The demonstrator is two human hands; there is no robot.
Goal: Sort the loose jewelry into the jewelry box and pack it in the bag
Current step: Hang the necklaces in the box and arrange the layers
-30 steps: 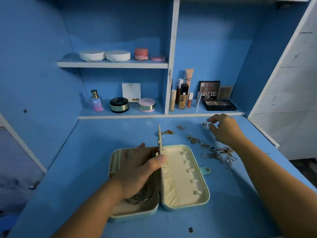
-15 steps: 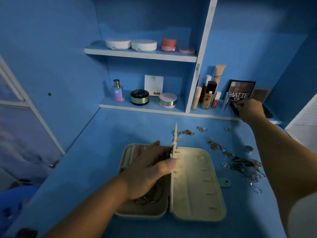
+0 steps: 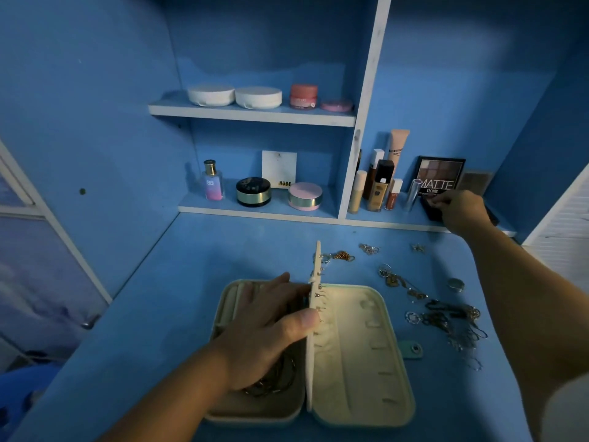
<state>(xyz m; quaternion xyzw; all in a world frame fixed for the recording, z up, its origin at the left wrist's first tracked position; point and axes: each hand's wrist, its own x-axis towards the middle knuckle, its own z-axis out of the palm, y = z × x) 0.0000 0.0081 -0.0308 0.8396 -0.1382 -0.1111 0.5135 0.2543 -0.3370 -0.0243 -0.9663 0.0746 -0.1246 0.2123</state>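
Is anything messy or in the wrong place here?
Yes. Loose jewelry lies scattered and tangled on the desk, right of the open jewelry box. The right hand is off at the makeup shelf instead.

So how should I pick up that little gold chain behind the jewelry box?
I'd pinch its right end from straight above with fingertips. The gold chain lies flat on the desk, so nothing sticks up to grab, and its left end sits close to the upright earring panel.
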